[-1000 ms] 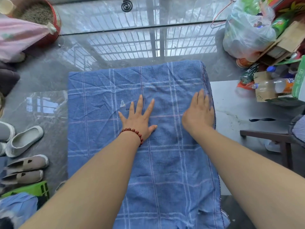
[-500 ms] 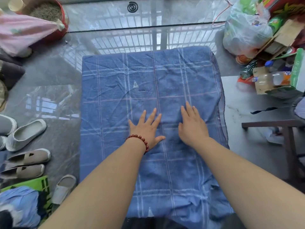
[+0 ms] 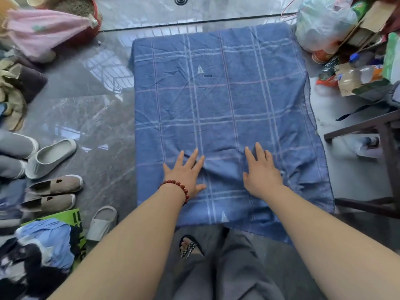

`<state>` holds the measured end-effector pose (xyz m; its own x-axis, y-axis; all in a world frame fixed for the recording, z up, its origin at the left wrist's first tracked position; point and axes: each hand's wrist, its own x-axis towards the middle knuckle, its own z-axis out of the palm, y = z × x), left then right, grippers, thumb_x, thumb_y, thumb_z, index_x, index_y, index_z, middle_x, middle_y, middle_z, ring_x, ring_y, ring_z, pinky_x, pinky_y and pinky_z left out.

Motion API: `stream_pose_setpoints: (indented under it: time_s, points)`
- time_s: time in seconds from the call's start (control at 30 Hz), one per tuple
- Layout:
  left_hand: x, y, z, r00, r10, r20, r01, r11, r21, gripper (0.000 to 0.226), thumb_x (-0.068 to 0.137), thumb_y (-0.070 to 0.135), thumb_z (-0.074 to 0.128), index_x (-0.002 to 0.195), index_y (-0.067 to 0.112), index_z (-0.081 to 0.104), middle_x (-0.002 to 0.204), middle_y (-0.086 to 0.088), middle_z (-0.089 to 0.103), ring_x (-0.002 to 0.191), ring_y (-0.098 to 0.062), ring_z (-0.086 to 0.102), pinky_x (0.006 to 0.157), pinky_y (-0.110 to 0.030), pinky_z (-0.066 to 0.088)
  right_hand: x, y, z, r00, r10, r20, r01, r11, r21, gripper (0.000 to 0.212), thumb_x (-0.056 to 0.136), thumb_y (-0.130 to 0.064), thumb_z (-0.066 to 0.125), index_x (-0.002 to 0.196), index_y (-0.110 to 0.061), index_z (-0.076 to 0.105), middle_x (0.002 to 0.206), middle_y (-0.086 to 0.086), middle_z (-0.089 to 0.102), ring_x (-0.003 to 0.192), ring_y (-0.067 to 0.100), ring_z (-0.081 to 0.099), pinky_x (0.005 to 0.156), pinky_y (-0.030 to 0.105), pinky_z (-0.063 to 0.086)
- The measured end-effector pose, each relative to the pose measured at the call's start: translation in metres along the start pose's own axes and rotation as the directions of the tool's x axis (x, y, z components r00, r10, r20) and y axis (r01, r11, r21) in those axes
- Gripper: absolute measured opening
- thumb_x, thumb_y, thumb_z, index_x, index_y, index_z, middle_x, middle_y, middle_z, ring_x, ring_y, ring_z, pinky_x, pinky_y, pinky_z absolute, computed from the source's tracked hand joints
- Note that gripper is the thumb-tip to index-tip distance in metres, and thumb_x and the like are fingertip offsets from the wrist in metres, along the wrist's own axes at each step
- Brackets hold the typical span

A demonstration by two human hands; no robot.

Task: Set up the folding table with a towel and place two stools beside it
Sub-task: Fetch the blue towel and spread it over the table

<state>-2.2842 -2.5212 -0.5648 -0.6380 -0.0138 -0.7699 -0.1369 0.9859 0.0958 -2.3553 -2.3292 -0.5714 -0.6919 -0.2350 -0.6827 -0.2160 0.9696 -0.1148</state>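
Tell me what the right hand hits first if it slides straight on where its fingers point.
Nothing solid: the right hand lies flat on the blue towel, fingers aimed at its far edge. Nothing stands on that line; past the edge, apparently just floor, lower down.

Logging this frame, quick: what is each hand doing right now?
Left hand: open, flat on the blue towel.
Right hand: open, flat on the towel.

Slippers [image 3: 50, 158] L; plastic bag [image 3: 320, 24] + bottle [image 3: 363, 74] R.
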Motion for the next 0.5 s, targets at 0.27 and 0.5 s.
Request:
stream_pose_setpoints:
  time_s: [0.27, 0.5]
  points:
    - [-0.042, -0.001, 0.034, 0.998, -0.062, -0.004, 0.062, 0.998, -0.023, 0.076, 0.092, 0.033, 0.056, 0.15, 0.023, 0.007, 0.158, 0.001, -0.008, 0.144, -0.026, 0.01, 0.11, -0.058, 0.022, -0.046, 0.008, 0.022, 0.995, -0.085, -0.054, 0.082, 0.996, -0.042, 0.051, 0.091, -0.012, 0.053, 0.138, -0.012, 0.034, 0.146, 0.007, 0.021, 0.127, 0.03, 0.033, 0.091, 0.04, 0.044]
    - [-0.067, 0.008, 0.066, 0.977, -0.14, -0.163, 0.144, 0.989, 0.013, 0.058, 0.086, 0.03, 0.063, 0.134, 0.018, 0.033, 0.137, -0.006, 0.031, 0.119, -0.027, 0.043, 0.094, -0.045, 0.039, -0.066, 0.021, 0.04, 0.988, -0.122, -0.09, 0.113, 0.988, -0.1, 0.026, 0.088, -0.007, 0.051, 0.113, -0.009, 0.049, 0.122, 0.01, 0.041, 0.108, 0.03, 0.045, 0.077, 0.034, 0.037]
